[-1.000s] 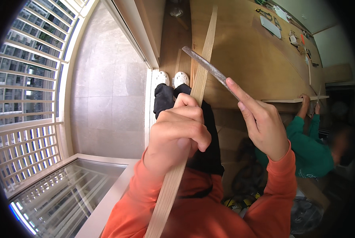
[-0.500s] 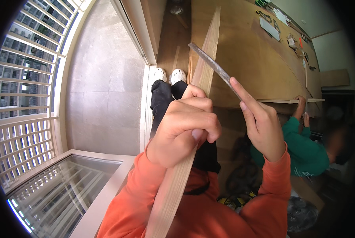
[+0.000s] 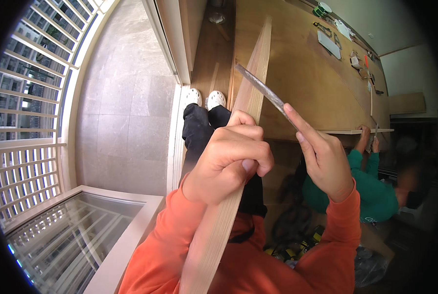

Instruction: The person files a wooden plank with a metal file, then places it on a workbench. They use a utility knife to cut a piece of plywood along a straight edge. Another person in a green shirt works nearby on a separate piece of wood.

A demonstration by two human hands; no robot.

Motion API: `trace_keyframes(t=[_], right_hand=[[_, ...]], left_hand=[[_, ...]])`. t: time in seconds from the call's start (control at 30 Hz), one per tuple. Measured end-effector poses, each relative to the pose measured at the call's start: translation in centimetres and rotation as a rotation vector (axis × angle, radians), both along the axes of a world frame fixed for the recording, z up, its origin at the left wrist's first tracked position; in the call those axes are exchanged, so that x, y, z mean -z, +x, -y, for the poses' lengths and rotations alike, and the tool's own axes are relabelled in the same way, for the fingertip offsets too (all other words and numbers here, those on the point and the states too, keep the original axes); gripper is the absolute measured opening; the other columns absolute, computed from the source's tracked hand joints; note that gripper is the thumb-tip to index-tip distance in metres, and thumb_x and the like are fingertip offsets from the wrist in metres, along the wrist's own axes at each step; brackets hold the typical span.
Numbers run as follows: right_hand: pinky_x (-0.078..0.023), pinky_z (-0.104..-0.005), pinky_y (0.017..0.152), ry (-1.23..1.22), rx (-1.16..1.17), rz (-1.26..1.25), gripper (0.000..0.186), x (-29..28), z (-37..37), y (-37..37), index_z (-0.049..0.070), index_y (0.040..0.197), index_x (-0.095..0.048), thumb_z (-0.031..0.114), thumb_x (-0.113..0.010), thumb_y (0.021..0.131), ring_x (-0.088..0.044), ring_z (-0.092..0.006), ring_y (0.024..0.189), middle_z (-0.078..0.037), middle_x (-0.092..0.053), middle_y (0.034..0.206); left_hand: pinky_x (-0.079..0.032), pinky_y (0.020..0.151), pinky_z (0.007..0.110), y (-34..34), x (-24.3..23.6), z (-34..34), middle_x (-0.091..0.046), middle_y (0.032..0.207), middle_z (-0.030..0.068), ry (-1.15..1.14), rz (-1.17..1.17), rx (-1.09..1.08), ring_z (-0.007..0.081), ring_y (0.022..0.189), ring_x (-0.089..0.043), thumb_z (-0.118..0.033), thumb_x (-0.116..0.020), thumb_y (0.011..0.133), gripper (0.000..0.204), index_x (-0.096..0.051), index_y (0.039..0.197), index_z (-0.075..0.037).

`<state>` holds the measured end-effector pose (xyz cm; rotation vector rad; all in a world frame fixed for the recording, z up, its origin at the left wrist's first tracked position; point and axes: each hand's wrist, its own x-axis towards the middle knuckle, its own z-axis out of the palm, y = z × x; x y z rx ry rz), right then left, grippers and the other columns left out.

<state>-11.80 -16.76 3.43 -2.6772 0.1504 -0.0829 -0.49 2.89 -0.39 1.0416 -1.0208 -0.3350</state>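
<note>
Now my left hand is curled round the wooden strip, which slants from my orange top up across the left edge of the broad panel. My right hand is closed on the metal file, index finger laid along it, its far end crossing the strip's right edge; whether they touch I cannot tell. A gap parts my hands, with room over the tiled floor leftward.

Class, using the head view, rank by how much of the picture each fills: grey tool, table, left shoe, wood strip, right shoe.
1. Table
2. Wood strip
3. Grey tool
Left shoe and right shoe look alike, both smallest; unranked between them.
</note>
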Motion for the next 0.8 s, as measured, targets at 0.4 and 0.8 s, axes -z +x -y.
trace_keyframes(t=[0.4, 0.8], right_hand=[[-0.048, -0.0406, 0.063, 0.114, 0.018, 0.052, 0.051, 1.3, 0.4, 0.2, 0.016, 0.148, -0.05, 0.002, -0.052, 0.099, -0.055, -0.0338, 0.06, -0.021, -0.061, 0.077], [-0.051, -0.0399, 0.067, 0.2, 0.052, 0.16, 0.047, 2.9, 0.2, 0.8, 0.012, 0.148, -0.049, 0.005, -0.05, 0.101, -0.061, -0.0363, 0.065, -0.025, -0.067, 0.1]], left_hand=[[-0.034, 0.08, 0.033, -0.2, 0.1, 0.3, -0.056, 0.062, 0.0006, 0.014, 0.017, 0.009, 0.0201, 0.06, -0.047, 0.003, -0.049, 0.062, 0.013, -0.057, 0.065, -0.007], [-0.033, 0.077, 0.033, -0.8, 0.4, 0.7, -0.055, 0.062, 0.0001, 0.002, 0.06, -0.017, 0.0201, 0.059, -0.045, 0.003, -0.049, 0.059, 0.014, -0.057, 0.065, -0.007]])
